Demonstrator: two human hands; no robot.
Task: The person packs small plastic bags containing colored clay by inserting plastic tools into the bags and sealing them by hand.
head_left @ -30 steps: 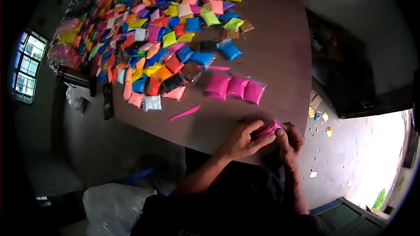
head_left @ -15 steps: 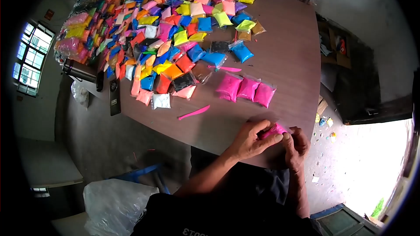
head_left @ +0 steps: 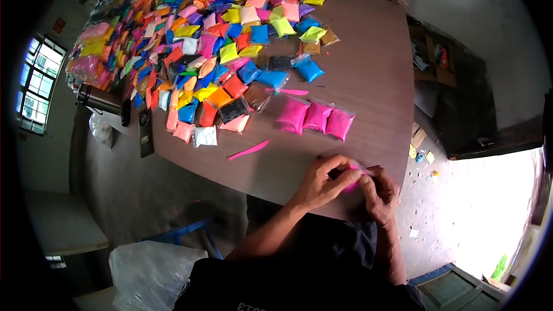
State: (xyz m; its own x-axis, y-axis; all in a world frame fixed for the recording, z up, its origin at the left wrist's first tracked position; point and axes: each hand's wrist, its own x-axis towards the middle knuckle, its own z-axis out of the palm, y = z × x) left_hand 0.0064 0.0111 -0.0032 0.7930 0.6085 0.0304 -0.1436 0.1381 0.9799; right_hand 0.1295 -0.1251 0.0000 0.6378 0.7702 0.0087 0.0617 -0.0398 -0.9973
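Observation:
My left hand [head_left: 324, 183] and my right hand [head_left: 380, 194] meet over the table's near edge. Both pinch a small pink clay packet [head_left: 350, 187], mostly covered by the fingers. Thumbs and fingertips of the two hands come together at the packet's top. Just beyond them, three full pink packets [head_left: 317, 116] lie side by side in clear bags. A pink plastic knife [head_left: 249, 150] rests on the table left of my hands, and a second pink knife [head_left: 287, 91] lies farther back.
A large heap of coloured packets [head_left: 219, 52] covers the table's [head_left: 368, 69] left and far parts. A dark flask [head_left: 101, 99] and a phone-like black object [head_left: 146, 132] are at the left edge. A plastic bag [head_left: 152, 273] and blue stool [head_left: 184, 231] stand below.
My fingers have closed further over the packet, so less of its pink shows. The whole view has shifted slightly, with the table's contents now a little farther left.

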